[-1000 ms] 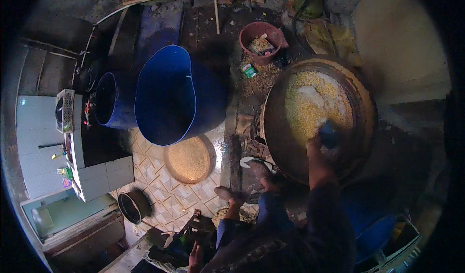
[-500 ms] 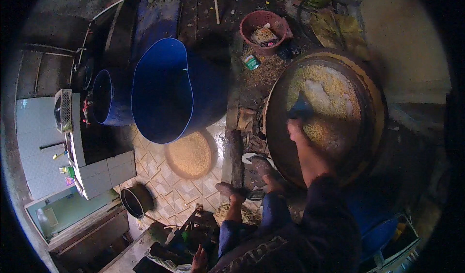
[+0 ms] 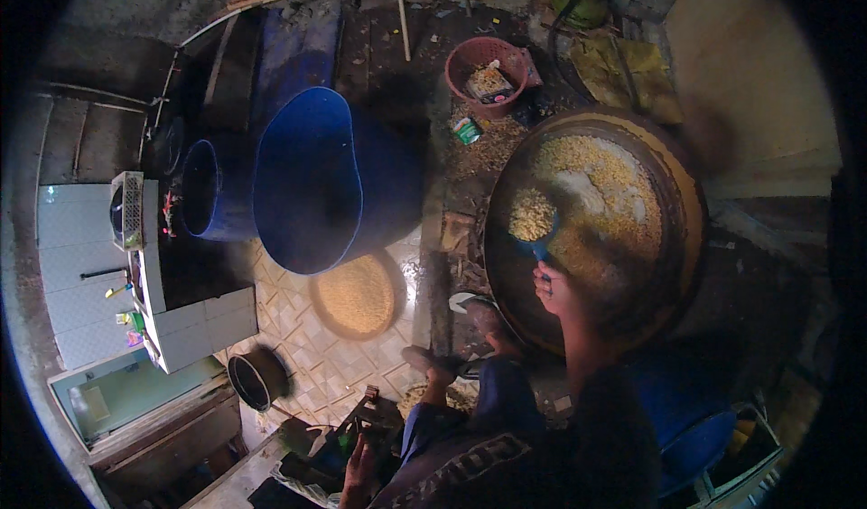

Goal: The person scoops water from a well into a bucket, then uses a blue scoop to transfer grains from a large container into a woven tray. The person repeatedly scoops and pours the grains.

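Note:
My right hand (image 3: pixel 553 290) is closed round the handle of a blue scoop (image 3: pixel 541 250). The scoop's bowl is heaped with pale yellow kernels (image 3: pixel 531 213), which look like corn. It hangs over the left side of a big round vat (image 3: pixel 694 211), above a wet mass of yellow kernels (image 3: pixel 623 179). A whitish, foamy patch (image 3: pixel 582 191) floats among them, and faint steam blurs the surface. Low in the picture, beside my leg, my left hand (image 3: pixel 359 462) has its fingers stretched out and holds nothing I can see.
A large blue barrel (image 3: pixel 358 184) stands left of the vat, with a smaller blue barrel (image 3: pixel 215 188) beyond. Below them, a round tray of kernels (image 3: pixel 354 299) rests on the tiled floor. A red basket (image 3: pixel 450 68) stands behind the vat. A dark pot (image 3: pixel 256 378) sits lower left.
The scoop was down in the vat's kernels and now is raised, full, and tilted toward the left side. My right hand has drawn back toward me; my left hand has moved slightly up.

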Demonstrator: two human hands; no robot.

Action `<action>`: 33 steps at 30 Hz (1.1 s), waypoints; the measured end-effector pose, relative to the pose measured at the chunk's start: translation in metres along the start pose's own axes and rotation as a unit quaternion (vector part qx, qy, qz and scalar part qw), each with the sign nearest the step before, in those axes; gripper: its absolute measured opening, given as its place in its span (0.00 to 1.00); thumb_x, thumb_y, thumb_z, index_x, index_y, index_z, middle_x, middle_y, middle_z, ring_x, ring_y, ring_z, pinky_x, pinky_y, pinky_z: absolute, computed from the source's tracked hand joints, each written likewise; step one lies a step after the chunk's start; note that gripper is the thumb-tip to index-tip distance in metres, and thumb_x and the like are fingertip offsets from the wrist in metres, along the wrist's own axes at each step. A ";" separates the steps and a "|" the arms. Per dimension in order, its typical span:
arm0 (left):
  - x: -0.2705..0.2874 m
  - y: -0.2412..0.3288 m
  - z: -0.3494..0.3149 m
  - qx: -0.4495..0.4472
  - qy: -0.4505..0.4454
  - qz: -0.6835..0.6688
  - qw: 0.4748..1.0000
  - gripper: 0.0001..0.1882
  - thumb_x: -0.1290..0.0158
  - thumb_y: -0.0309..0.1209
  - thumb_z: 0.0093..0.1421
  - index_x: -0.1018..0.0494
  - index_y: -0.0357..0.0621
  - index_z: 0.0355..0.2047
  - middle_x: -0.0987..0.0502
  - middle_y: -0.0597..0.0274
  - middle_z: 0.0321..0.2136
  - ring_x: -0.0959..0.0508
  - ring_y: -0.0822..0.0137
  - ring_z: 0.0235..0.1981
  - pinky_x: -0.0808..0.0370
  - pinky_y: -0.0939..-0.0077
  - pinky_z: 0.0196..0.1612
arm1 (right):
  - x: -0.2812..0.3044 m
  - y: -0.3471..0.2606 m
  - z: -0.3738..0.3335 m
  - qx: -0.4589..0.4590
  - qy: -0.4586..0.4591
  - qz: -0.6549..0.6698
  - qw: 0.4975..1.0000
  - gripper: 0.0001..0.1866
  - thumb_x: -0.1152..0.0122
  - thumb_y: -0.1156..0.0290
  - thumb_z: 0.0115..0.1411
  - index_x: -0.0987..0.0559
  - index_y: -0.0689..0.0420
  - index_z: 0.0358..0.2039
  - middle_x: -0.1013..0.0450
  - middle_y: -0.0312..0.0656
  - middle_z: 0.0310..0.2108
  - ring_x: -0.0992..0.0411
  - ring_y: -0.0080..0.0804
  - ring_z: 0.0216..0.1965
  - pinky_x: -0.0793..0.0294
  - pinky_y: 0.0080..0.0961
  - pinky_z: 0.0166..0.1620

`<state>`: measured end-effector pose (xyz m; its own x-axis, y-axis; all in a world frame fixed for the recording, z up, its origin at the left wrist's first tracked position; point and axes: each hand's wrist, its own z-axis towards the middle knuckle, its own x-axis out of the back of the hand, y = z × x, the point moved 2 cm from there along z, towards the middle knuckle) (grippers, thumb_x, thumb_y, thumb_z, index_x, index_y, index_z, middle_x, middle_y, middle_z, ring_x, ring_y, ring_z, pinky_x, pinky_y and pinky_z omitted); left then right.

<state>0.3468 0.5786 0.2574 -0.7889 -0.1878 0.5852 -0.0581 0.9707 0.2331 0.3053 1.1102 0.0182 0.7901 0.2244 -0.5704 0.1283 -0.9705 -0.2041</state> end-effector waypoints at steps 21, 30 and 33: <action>-0.037 -0.077 0.026 0.079 0.014 -0.238 0.968 0.28 0.60 0.41 0.63 0.47 0.42 0.60 0.29 0.47 0.46 0.26 0.62 0.41 0.31 0.73 0.44 | -0.037 -0.001 -0.137 0.098 -0.042 0.051 0.993 0.17 0.49 0.71 0.59 0.37 0.49 0.49 0.37 0.33 0.24 0.44 0.15 0.16 0.44 0.13 0.19; -0.029 -0.037 0.009 0.127 0.023 -0.373 0.919 0.32 0.57 0.46 0.62 0.48 0.41 0.61 0.27 0.60 0.35 0.30 0.75 0.32 0.32 0.81 0.36 | -0.097 0.006 -0.190 0.136 -0.065 -0.074 0.986 0.19 0.48 0.74 0.58 0.37 0.49 0.49 0.36 0.34 0.24 0.43 0.16 0.14 0.43 0.14 0.15; -0.084 -0.089 0.014 0.124 0.063 -0.411 0.901 0.35 0.55 0.48 0.60 0.48 0.41 0.61 0.27 0.57 0.38 0.30 0.73 0.34 0.32 0.79 0.38 | -0.121 0.019 -0.204 0.111 -0.094 -0.111 0.983 0.19 0.48 0.74 0.57 0.37 0.49 0.49 0.36 0.34 0.24 0.43 0.15 0.14 0.44 0.13 0.15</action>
<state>0.4095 0.5098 0.1772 -0.3419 -0.8590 0.3810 -0.7384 0.4964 0.4565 0.3344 1.0467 0.2461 0.6301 0.4606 -0.6252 0.1340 -0.8575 -0.4967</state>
